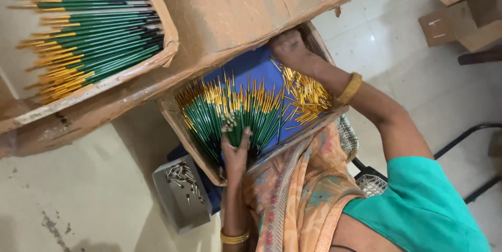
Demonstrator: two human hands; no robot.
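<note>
Centre frame, the left hand (235, 150) closes loosely over fanned green sticks (230, 113) in the lap tray (180, 126), presumably to keep their gold tips spread, while the right hand (290, 48), grip unclear, reaches toward loose gold caps (308, 95).

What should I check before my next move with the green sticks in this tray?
1. Left hand on the fan of green gold-tipped sticks: ok, fingers touch them.
2. Right hand grip: cannot tell; it sits at the tray's far end.
3. Loose gold caps kept inside the cardboard tray: ok.
4. Room above the right hand: not ok, the cardboard flap overhangs it.
5. Grey box of metal tips upright beside the tray: ok.
</note>
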